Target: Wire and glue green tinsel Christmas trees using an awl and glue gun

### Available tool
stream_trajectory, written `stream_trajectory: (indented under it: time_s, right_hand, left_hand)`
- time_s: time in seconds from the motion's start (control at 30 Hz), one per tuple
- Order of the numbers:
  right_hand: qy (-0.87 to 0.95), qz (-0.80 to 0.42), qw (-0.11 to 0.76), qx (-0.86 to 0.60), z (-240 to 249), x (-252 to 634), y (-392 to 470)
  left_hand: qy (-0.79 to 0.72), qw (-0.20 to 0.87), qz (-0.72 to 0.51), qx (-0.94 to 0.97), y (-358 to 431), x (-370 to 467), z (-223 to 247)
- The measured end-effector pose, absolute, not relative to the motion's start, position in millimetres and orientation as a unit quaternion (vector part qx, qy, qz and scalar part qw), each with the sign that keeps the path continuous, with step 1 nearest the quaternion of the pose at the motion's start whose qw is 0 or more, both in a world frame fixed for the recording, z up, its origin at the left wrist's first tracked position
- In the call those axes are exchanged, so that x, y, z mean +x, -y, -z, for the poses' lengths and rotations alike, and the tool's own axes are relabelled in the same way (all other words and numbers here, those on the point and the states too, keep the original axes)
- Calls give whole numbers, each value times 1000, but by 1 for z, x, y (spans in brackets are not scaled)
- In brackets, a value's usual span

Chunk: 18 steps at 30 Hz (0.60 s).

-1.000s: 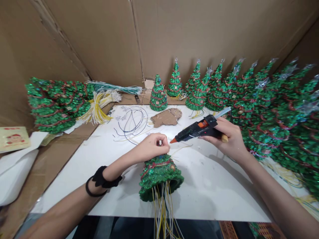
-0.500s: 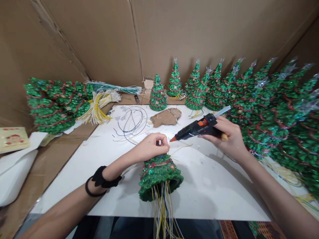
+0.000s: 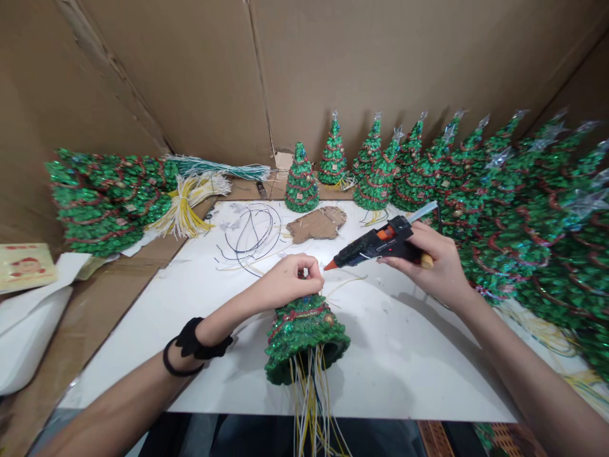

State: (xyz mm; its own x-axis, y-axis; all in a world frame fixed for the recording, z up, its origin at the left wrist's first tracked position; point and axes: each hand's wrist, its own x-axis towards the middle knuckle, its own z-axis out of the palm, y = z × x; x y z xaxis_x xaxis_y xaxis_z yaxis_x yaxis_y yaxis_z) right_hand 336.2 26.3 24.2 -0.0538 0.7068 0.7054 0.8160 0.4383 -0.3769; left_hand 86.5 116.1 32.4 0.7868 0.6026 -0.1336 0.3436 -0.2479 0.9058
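My left hand (image 3: 299,278) is closed round the upper part of a small green Christmas tree figure (image 3: 307,330), tilted so its hollow base faces me. Its tip is hidden by my fingers. Yellow, white and dark wires (image 3: 311,400) hang out of the base over the table's front edge. In my right hand (image 3: 435,260) is a black and orange hot glue gun (image 3: 380,240), a clear glue stick (image 3: 423,211) poking from its back. Its orange nozzle is right by my left fingertips, at the tree's tip; whether they touch I cannot tell.
Several finished-looking trees with clear stars (image 3: 499,209) crowd the right side; one tree without a star (image 3: 301,181) stands at the back. Loose wires (image 3: 252,235) and a cardboard scrap (image 3: 316,225) lie on the white board (image 3: 390,355). Wire bundles (image 3: 183,206) and more trees (image 3: 109,203) sit left.
The glue gun's rear has shifted very slightly left and down with my right hand. My left hand and the tree have stayed in place.
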Motion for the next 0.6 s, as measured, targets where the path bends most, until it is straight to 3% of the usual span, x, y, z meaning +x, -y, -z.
stream_trajectory:
  time_s: [0.6]
  right_hand:
    - [716, 78, 450, -529, -22, 337, -27]
  left_hand:
    - [-305, 543, -119, 773, -116, 87, -34]
